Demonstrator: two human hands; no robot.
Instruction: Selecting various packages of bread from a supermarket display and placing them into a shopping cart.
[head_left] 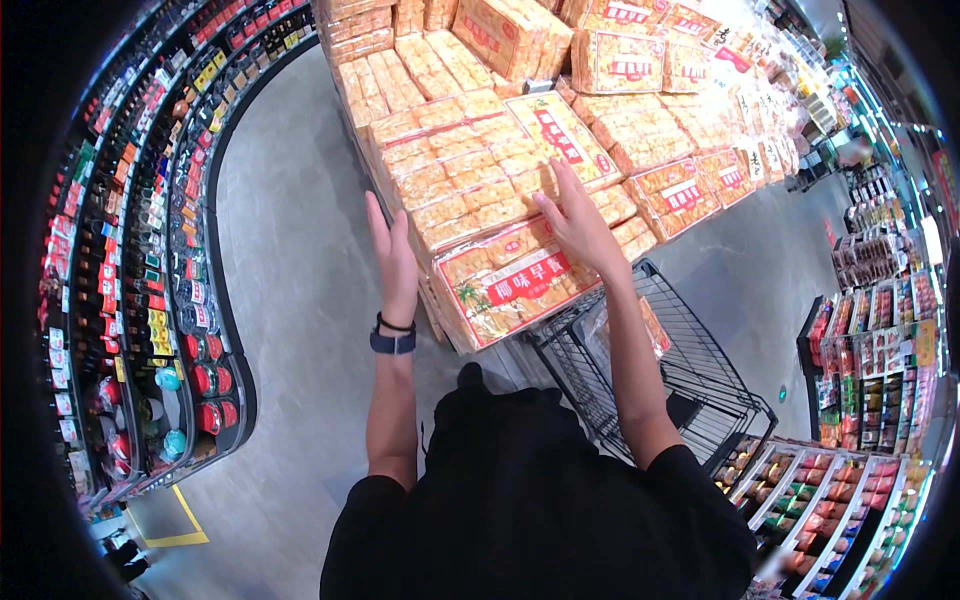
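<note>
A large display of packaged biscuit or pastry packs (470, 180), in clear wrap with red and yellow labels, is stacked in front of me. My left hand (394, 255) is at the near left side of the stack, its fingers stretched out; whether it touches the packs I cannot tell. Over the near right part of the same stack is my right hand (582, 228), fingers apart and nothing in its grasp. Between the hands, the front pack (515, 285) shows a red label panel. A yellow-topped pack (562, 138) lies flat beyond my right fingertips.
Beside my right forearm stands a black wire shopping cart (690, 350) with a wrapped pack (650, 325) in it. Curved shelves of bottles and jars (205, 300) line the left. More goods shelves (830, 490) are at the lower right. Grey floor (290, 200) runs along the left aisle.
</note>
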